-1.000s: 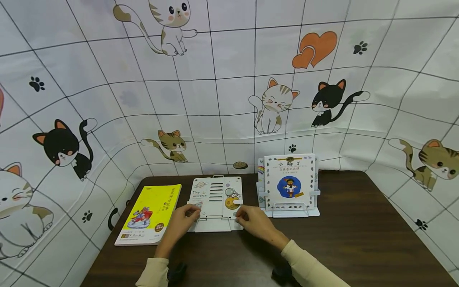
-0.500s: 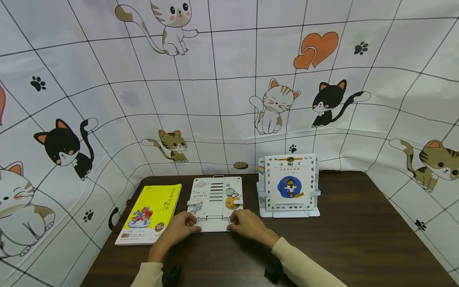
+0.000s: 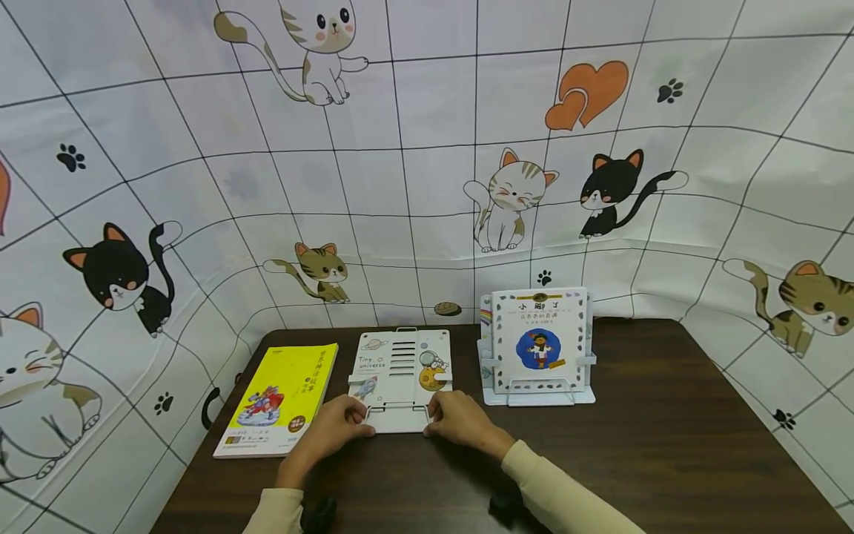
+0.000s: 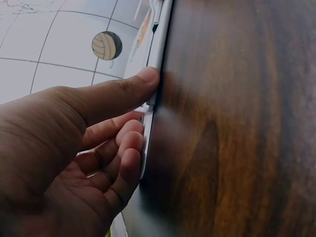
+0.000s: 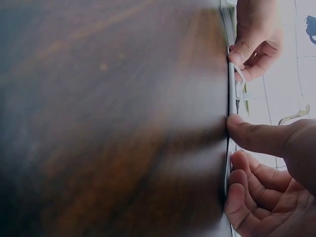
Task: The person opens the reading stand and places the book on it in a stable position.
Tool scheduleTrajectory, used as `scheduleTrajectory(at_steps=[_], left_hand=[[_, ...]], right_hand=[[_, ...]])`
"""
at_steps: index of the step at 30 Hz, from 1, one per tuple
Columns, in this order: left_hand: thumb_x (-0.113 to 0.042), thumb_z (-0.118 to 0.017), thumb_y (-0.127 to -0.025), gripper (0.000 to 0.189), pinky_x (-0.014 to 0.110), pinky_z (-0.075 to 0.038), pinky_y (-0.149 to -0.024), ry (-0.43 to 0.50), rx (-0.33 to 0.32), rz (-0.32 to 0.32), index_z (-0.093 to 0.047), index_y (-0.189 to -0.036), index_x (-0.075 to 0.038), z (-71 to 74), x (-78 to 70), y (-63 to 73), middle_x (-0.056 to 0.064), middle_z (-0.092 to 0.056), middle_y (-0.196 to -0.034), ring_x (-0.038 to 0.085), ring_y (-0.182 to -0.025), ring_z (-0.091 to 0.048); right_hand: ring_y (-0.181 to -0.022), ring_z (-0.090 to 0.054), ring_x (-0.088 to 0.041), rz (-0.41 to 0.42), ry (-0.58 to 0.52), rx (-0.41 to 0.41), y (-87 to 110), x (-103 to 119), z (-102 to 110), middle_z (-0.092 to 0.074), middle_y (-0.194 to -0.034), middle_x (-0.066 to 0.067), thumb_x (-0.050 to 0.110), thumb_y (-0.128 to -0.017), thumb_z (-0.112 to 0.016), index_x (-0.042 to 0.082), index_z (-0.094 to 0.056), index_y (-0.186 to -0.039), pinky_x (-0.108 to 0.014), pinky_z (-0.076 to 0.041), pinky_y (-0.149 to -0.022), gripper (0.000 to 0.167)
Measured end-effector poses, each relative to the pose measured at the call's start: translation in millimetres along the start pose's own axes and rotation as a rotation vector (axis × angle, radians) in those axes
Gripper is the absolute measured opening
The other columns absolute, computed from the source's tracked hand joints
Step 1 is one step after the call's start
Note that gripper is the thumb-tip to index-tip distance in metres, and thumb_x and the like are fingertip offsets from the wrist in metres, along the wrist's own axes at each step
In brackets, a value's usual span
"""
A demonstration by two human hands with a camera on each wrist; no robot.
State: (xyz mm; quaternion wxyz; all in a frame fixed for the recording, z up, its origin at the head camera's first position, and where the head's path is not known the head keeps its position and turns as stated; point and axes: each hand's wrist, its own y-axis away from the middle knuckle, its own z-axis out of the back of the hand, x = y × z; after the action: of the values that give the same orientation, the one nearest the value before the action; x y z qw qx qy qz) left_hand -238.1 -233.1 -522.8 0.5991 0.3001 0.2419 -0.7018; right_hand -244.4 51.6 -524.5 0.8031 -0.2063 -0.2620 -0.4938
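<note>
Head: the white stand (image 3: 402, 383) rests on the table (image 3: 614, 460), left hand (image 3: 333, 426) and right hand (image 3: 460, 417) pinching its front; it looks light, stiff. Left wrist: the thumb (image 4: 121, 94) presses the thin front edge (image 4: 159, 49), likely a sure hold. Right wrist: a matching pinch; smooth faces might slip.

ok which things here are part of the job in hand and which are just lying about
Job in hand: left hand, right hand, Tiny universe stand

Apparently just lying about: yellow book, second stand, white book propped on it
</note>
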Motion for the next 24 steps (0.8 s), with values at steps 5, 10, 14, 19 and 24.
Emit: scheduleTrajectory(at_steps=[5,10,14,19,24], left_hand=[[-0.017,-0.095,-0.08,0.032,0.024,-0.046,-0.069,0.014,-0.006,-0.006,-0.072,-0.097,-0.003,0.7,0.1,-0.2,0.003,-0.062,-0.088,0.014,-0.076,-0.053],[-0.019,-0.095,-0.081,0.032,0.023,-0.045,-0.066,0.008,0.013,0.008,-0.069,-0.095,-0.005,-0.1,1.8,0.0,0.001,-0.064,-0.082,0.015,-0.073,-0.054],[-0.02,-0.093,-0.083,0.029,0.023,-0.046,-0.064,-0.003,0.032,-0.015,-0.068,-0.091,-0.008,-0.6,3.5,-1.6,-0.001,-0.064,-0.079,0.013,-0.069,-0.055],[-0.019,-0.093,-0.083,0.028,0.023,-0.045,-0.063,-0.002,0.041,-0.049,-0.067,-0.087,-0.011,-0.6,6.0,-4.7,-0.003,-0.062,-0.076,0.012,-0.067,-0.055],[-0.018,-0.093,-0.083,0.027,0.024,-0.044,-0.063,0.007,0.041,-0.055,-0.066,-0.086,-0.012,-1.4,8.5,-5.5,-0.003,-0.061,-0.075,0.013,-0.067,-0.054]], right_hand=[[-0.066,-0.056,-0.003,0.013,-0.012,-0.017,0.0,1.5,1.0,-0.068,-0.075,0.006,0.02,-0.08,-0.094,0.013,-0.067,-0.086,-0.026,-0.047,-0.062,0.028],[-0.064,-0.053,-0.002,0.023,-0.021,-0.023,1.6,2.2,-0.2,-0.067,-0.073,0.008,0.017,-0.08,-0.093,0.015,-0.066,-0.078,-0.024,-0.045,-0.062,0.027],[-0.062,-0.052,-0.002,0.036,-0.039,-0.037,1.8,2.5,-0.3,-0.066,-0.069,0.009,0.014,-0.079,-0.093,0.016,-0.065,-0.074,-0.023,-0.044,-0.06,0.028],[-0.061,-0.052,-0.001,0.058,-0.059,-0.055,0.7,1.4,-0.3,-0.066,-0.066,0.01,0.012,-0.077,-0.094,0.016,-0.066,-0.071,-0.023,-0.043,-0.06,0.028],[-0.062,-0.053,0.001,0.081,-0.067,-0.057,-0.3,-0.6,-1.6,-0.067,-0.066,0.01,0.012,-0.076,-0.095,0.016,-0.067,-0.071,-0.022,-0.045,-0.061,0.029]])
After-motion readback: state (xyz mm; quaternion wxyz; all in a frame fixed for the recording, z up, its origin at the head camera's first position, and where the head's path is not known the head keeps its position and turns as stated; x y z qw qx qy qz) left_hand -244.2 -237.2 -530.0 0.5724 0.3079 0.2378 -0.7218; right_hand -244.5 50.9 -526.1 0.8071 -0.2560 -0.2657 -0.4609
